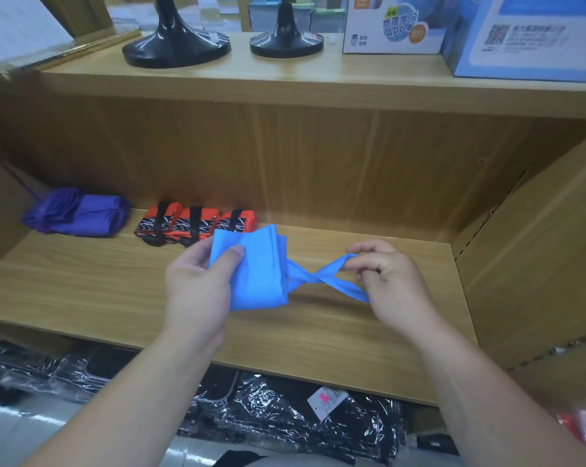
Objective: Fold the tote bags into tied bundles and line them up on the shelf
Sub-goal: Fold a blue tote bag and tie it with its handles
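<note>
Clamping the folded blue tote bag (257,278) in the left hand (197,291) above the middle of the shelf (82,291) stops it unfolding while the right hand (391,284) pinches its twisted straps (318,278), seemingly for tying.

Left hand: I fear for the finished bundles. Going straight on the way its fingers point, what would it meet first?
Probably the orange bundles just behind the blue bag that the left hand grips, though depth is unclear.

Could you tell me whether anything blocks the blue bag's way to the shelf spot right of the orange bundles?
Nothing visible does: the blue bag is held in front of the orange bundles, and the shelf to their right is bare wood.
</note>
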`<state>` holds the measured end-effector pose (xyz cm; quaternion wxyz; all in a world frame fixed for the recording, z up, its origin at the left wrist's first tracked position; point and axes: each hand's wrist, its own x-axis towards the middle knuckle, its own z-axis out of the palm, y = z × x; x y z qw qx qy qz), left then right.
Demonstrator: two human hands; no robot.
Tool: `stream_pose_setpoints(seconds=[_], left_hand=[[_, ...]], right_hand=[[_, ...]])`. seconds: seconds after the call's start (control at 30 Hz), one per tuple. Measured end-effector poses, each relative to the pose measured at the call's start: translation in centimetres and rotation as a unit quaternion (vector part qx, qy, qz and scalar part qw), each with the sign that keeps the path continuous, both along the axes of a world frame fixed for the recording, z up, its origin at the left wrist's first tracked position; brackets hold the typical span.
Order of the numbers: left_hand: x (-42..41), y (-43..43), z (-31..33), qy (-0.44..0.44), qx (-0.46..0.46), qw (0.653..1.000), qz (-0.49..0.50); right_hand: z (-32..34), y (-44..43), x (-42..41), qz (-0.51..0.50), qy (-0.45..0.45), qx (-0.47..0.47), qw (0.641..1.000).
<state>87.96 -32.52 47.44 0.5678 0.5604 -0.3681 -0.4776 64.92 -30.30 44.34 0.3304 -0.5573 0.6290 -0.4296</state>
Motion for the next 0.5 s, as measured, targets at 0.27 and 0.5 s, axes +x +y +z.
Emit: stream_pose_setpoints(seconds=[0.27, 0.5], left_hand=[[-0.6, 0.8, 0.4, -0.042, -0.024, 0.994, -0.100], [-0.1, 1.5, -0.9, -0.164, -0.004, 0.976, -0.141]], right_hand=[[-0.9, -1.0, 1.2, 0.021, 0.128, 0.023, 0.991], [-0.3, -1.7, 1.0, -0.012, 0.060, 0.037, 0.997]])
